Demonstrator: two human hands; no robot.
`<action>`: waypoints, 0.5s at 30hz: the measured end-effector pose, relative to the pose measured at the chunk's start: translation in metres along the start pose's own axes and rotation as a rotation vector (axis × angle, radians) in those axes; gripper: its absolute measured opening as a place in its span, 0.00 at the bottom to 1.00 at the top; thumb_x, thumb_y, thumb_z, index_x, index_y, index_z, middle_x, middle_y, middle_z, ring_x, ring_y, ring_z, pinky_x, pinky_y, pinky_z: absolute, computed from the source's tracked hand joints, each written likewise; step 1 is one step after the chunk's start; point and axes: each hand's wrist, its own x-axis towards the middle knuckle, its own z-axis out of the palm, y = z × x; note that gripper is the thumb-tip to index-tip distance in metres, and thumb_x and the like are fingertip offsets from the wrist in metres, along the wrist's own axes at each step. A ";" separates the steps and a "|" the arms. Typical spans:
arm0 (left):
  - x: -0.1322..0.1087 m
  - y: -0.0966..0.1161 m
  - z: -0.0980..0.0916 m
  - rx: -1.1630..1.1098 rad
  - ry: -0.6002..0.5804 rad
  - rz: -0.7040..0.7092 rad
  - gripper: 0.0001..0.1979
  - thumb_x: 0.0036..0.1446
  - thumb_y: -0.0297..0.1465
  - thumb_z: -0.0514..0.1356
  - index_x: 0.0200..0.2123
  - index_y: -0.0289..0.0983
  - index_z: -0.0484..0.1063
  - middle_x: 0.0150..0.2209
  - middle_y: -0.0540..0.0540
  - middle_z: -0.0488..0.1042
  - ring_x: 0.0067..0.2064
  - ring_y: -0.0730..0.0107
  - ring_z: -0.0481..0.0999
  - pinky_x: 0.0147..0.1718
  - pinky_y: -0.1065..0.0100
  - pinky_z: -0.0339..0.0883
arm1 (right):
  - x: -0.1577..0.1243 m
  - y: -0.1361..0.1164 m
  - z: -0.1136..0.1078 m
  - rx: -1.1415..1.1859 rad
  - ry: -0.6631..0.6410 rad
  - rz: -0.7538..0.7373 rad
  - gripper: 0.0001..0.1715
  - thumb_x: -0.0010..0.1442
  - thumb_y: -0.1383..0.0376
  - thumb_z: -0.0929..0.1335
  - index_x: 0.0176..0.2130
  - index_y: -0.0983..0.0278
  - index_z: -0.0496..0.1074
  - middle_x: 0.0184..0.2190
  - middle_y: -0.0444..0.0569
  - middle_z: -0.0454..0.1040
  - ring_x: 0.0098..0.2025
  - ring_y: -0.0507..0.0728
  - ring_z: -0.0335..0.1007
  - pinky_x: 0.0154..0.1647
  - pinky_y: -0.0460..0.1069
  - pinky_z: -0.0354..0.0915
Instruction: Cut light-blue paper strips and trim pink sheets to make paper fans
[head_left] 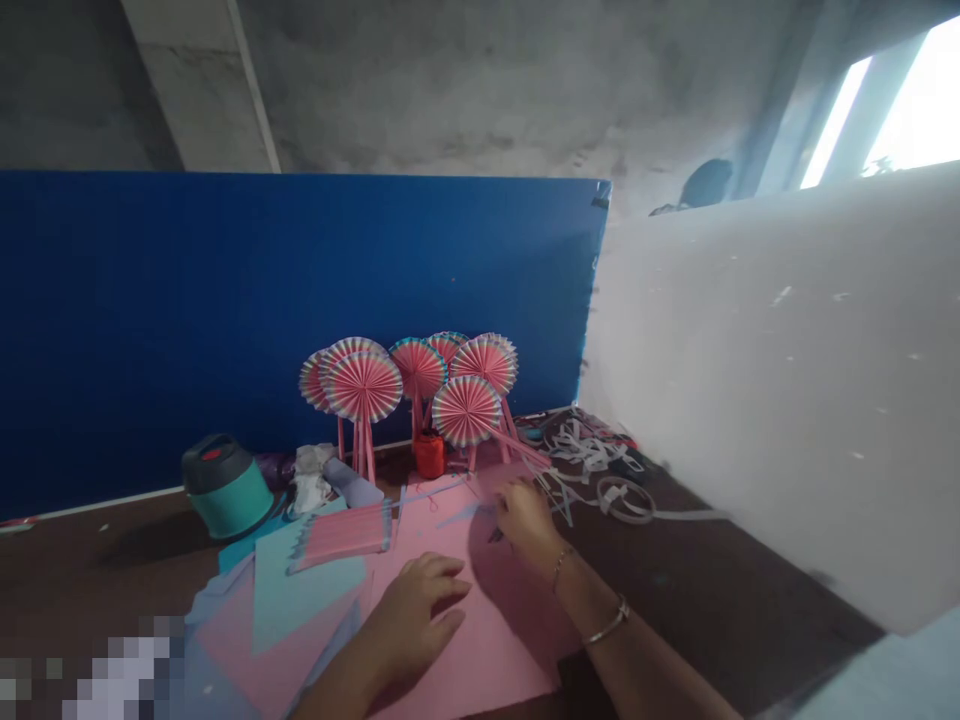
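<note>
Left hand (414, 615) open, flat on pink cardstock (495, 640); right hand (527, 522) curled, grip unclear; pleated paper fans (363, 387) standing at 12 o'clock.

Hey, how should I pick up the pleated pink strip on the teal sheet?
Pinch the strip at its right end, coming from above with your left hand. That end is nearest the hand, and the strip lies flat on the teal sheet, so squeezing across its width should keep the pleats together.

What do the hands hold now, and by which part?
The left hand rests on pink paper, holding nothing. The right hand seems to pinch a small dark item; which part is held cannot be told.
</note>
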 end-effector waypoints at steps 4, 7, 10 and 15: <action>0.000 -0.001 0.001 0.005 0.006 0.003 0.16 0.54 0.31 0.59 0.47 0.44 0.77 0.56 0.44 0.72 0.57 0.58 0.67 0.58 0.55 0.59 | 0.002 0.010 -0.010 -0.016 0.054 0.126 0.19 0.60 0.73 0.61 0.38 0.62 0.79 0.43 0.52 0.78 0.49 0.60 0.69 0.49 0.51 0.59; 0.000 0.001 0.000 0.004 0.005 -0.004 0.16 0.55 0.31 0.59 0.47 0.43 0.77 0.55 0.43 0.72 0.57 0.58 0.67 0.58 0.55 0.59 | 0.000 0.009 -0.007 -0.019 0.047 0.130 0.17 0.60 0.71 0.61 0.38 0.62 0.79 0.41 0.52 0.78 0.48 0.60 0.70 0.48 0.51 0.60; 0.000 0.003 -0.002 0.004 -0.009 -0.012 0.16 0.55 0.31 0.59 0.47 0.43 0.77 0.55 0.43 0.72 0.57 0.58 0.67 0.58 0.55 0.59 | -0.002 0.004 -0.003 -0.039 0.027 0.125 0.16 0.61 0.70 0.61 0.36 0.63 0.78 0.39 0.51 0.79 0.46 0.59 0.71 0.47 0.51 0.61; 0.000 0.002 -0.001 0.011 0.001 -0.012 0.16 0.55 0.31 0.59 0.47 0.43 0.77 0.56 0.43 0.72 0.57 0.58 0.67 0.58 0.55 0.59 | -0.002 0.013 -0.021 -0.095 0.036 0.198 0.17 0.61 0.70 0.60 0.39 0.65 0.78 0.42 0.57 0.78 0.50 0.63 0.70 0.49 0.54 0.62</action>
